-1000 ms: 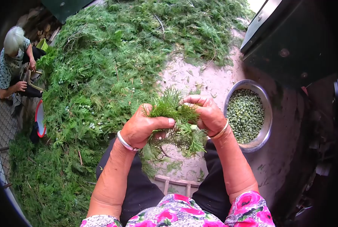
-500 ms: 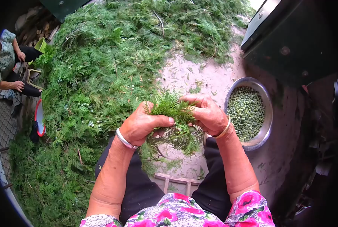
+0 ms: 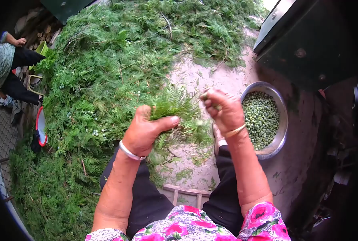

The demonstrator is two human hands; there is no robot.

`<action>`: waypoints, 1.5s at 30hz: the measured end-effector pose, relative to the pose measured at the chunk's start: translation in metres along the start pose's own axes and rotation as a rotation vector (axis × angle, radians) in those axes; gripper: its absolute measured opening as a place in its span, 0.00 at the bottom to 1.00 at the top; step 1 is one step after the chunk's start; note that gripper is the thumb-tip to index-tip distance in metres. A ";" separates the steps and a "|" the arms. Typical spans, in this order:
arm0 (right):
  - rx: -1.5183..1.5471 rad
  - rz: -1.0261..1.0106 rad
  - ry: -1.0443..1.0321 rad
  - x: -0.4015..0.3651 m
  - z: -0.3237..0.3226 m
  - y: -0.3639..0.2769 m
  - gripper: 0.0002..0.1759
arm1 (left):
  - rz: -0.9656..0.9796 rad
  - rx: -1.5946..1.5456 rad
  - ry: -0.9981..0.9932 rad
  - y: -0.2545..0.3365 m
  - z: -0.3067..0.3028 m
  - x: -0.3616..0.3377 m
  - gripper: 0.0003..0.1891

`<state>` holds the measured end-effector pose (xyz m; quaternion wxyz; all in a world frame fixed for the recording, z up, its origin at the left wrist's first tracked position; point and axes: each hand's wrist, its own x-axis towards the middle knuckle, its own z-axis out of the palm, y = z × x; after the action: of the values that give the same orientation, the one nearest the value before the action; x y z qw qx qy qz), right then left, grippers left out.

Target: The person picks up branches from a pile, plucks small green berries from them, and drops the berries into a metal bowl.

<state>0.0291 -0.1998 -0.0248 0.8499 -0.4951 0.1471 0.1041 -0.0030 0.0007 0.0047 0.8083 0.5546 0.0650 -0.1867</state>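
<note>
L hand (image 3: 146, 129) clamped on sprig (image 3: 175, 106); R hand (image 3: 226, 110), apart from it, fingers curled on berries (image 3: 218, 107), nr bowl (image 3: 283, 125). Branches (image 3: 102, 76) heaped to L.

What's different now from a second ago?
The right hand has pulled away rightward from the green sprig, what look like berries in its fingers. The other person, at far left, has shifted so the head is out of view. The left hand still grips the sprig; the basin stayed put.
</note>
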 end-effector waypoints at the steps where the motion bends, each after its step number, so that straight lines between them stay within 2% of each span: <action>1: 0.117 0.039 0.004 0.004 -0.006 -0.009 0.08 | 0.005 -0.001 0.019 0.004 -0.001 -0.003 0.09; 2: 0.237 0.081 0.004 0.006 -0.012 -0.015 0.10 | 0.006 -0.003 0.020 0.007 -0.003 -0.004 0.09; 3: 0.263 0.095 -0.104 0.004 -0.014 -0.018 0.15 | -0.056 -0.049 0.038 0.011 -0.006 -0.005 0.08; 4: 0.237 0.108 -0.122 0.002 -0.013 -0.018 0.16 | -0.116 -0.094 0.056 0.014 -0.009 -0.006 0.08; 5: 0.213 0.148 -0.127 -0.002 -0.009 -0.017 0.17 | -0.158 -0.078 0.079 0.014 -0.012 -0.004 0.13; 7: 0.134 0.200 -0.188 -0.003 -0.007 -0.009 0.16 | -0.152 -0.098 0.014 0.017 -0.014 -0.005 0.11; 8: 0.124 0.133 -0.181 -0.003 0.001 0.001 0.16 | -0.147 -0.116 -0.054 0.018 -0.013 -0.004 0.09; 9: 0.036 0.160 -0.247 -0.007 0.005 -0.002 0.16 | -0.147 -0.109 -0.091 0.016 -0.012 -0.004 0.09; 12: -0.078 0.213 -0.346 -0.013 0.009 0.000 0.19 | -0.173 -0.140 -0.110 0.018 -0.009 -0.005 0.10; 14: -0.007 0.128 -0.459 -0.018 0.014 -0.002 0.19 | -0.197 -0.121 -0.083 0.016 -0.011 -0.005 0.09; 16: 0.015 0.165 -0.486 -0.018 0.010 -0.003 0.19 | -0.193 -0.086 -0.064 0.015 -0.009 -0.004 0.10; 20: -0.141 0.148 -0.557 -0.016 0.009 -0.006 0.16 | -0.198 -0.124 -0.105 0.012 -0.004 -0.001 0.12; 22: -0.820 -0.117 -0.609 -0.011 0.008 -0.016 0.16 | -0.164 -0.085 -0.120 -0.001 -0.006 0.002 0.13; 24: -0.659 -0.103 -0.510 -0.012 0.002 0.001 0.14 | -0.133 -0.093 -0.165 -0.015 -0.012 0.007 0.16; 26: -0.624 0.047 -0.438 -0.017 -0.001 -0.002 0.14 | -0.115 -0.138 -0.184 -0.013 -0.007 0.003 0.15; 28: -0.423 0.077 -0.395 -0.015 0.002 0.005 0.13 | -0.109 -0.084 -0.168 -0.016 -0.007 0.003 0.15; 31: -0.699 -0.063 -0.402 -0.002 -0.013 0.008 0.10 | -0.004 -0.145 -0.168 -0.014 -0.002 0.003 0.14; 32: -0.774 -0.147 -0.374 -0.003 -0.008 0.006 0.09 | 0.037 -0.146 -0.147 -0.014 -0.001 0.004 0.14; 33: -0.849 -0.139 -0.259 -0.007 -0.001 0.000 0.09 | 0.037 -0.129 -0.148 -0.012 -0.002 0.004 0.15; 34: -0.959 -0.363 -0.188 -0.001 -0.008 0.005 0.07 | 0.034 -0.113 -0.155 -0.011 -0.005 0.005 0.15; 35: -0.686 -0.217 -0.104 -0.003 -0.015 0.002 0.05 | 0.058 -0.124 -0.159 -0.009 -0.007 0.005 0.18; 36: -0.711 -0.281 -0.022 -0.004 -0.014 -0.003 0.05 | 0.075 -0.119 -0.149 -0.002 -0.013 0.004 0.18; 38: -0.413 -0.099 0.128 -0.016 -0.027 -0.024 0.06 | 0.044 -0.288 -0.062 -0.001 -0.011 0.002 0.18; 39: -0.408 -0.112 0.203 -0.025 -0.035 -0.037 0.07 | -0.112 -0.224 -0.008 0.009 -0.016 -0.001 0.16; 40: -0.483 -0.180 0.264 -0.032 -0.048 -0.046 0.09 | -0.036 -0.279 0.009 0.015 -0.011 -0.005 0.12; 42: -0.435 -0.160 0.464 -0.045 -0.076 -0.066 0.13 | -0.118 -0.189 0.030 0.019 -0.015 -0.005 0.07; 44: -0.494 -0.175 0.557 -0.049 -0.127 -0.078 0.23 | -0.148 -0.172 0.092 0.014 -0.018 -0.003 0.06; 45: -0.624 -0.153 0.541 -0.056 -0.139 -0.083 0.32 | -0.152 -0.184 0.081 0.013 -0.017 -0.003 0.06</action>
<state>-0.0165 -0.3639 -0.0027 0.5950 -0.7479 0.2894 -0.0534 0.0005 0.0214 0.0103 0.8360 0.4786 0.1563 -0.2183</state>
